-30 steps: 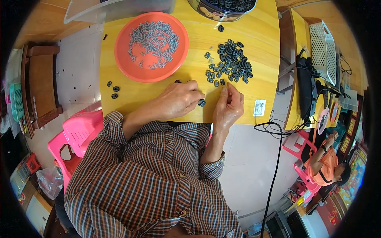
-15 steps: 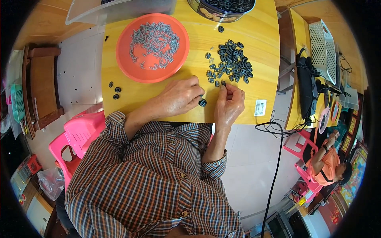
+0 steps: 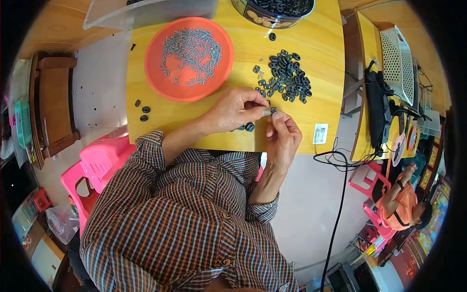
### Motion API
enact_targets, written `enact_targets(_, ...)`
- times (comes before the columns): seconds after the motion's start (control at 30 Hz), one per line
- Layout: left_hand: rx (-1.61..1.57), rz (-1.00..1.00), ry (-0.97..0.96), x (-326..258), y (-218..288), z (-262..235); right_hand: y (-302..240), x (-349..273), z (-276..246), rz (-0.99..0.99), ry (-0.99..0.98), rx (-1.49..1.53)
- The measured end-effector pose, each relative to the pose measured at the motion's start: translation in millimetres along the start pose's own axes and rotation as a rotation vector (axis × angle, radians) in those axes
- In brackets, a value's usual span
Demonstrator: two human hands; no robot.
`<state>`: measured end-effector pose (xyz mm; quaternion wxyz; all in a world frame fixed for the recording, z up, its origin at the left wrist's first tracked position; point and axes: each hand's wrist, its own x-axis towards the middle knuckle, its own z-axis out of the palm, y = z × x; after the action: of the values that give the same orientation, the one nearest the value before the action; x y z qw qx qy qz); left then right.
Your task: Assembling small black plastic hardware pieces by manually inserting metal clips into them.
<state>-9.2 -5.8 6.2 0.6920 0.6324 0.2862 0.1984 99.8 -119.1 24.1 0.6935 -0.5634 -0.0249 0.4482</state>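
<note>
My right hand [image 3: 283, 138] pinches a small black plastic part [image 3: 273, 110] between thumb and finger, just above the yellow table. Meeting it from the left, my left hand [image 3: 236, 111] has its thumb and forefinger closed at the part's edge; whatever lies between those fingertips is too small to make out. Below my left hand, a few black parts [image 3: 249, 127] lie by the table's near edge, partly covered by it. Beyond my hands spreads a loose pile of black two-holed parts [image 3: 292, 78]. An orange bowl [image 3: 154, 73] holds many small grey metal screws [image 3: 194, 48].
A round tin [image 3: 272, 20] of black parts and a clear plastic bin [image 3: 146, 17] stand at the far edge. Several black pieces [image 3: 146, 110] lie at the left. A white label [image 3: 320, 133] and black cable [image 3: 340, 194] are at the right. Another person [image 3: 401, 204] sits far right.
My left hand has moved right, up to the part in my right hand. The right hand has drawn slightly nearer, away from the pile, with the black part.
</note>
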Motion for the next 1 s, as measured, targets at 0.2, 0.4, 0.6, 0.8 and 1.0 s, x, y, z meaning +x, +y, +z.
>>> enact_targets(0.2,-0.231,-0.192,-0.113,-2.3,4.4,-5.8,5.6,-2.8,-1.9,0.035,-0.089,-0.013)
enact_targets(0.4,-0.173,-0.213,-0.089,-3.2,5.5,-8.2,3.4,-6.8,3.6,-0.03,-0.049,-0.28)
enact_targets(0.6,-0.174,-0.23,-0.134,-2.9,2.4,-8.3,-1.1,-8.7,3.9,0.017,-0.05,-0.301)
enact_targets(0.8,-0.225,-0.269,-0.15,-3.0,8.9,-9.9,2.1,-3.9,-2.4,0.113,-0.103,-0.057)
enact_targets(1.0,-0.281,-0.261,-0.181,-2.0,7.0,-11.0,3.1,-2.8,-4.3,0.1,-0.13,0.033)
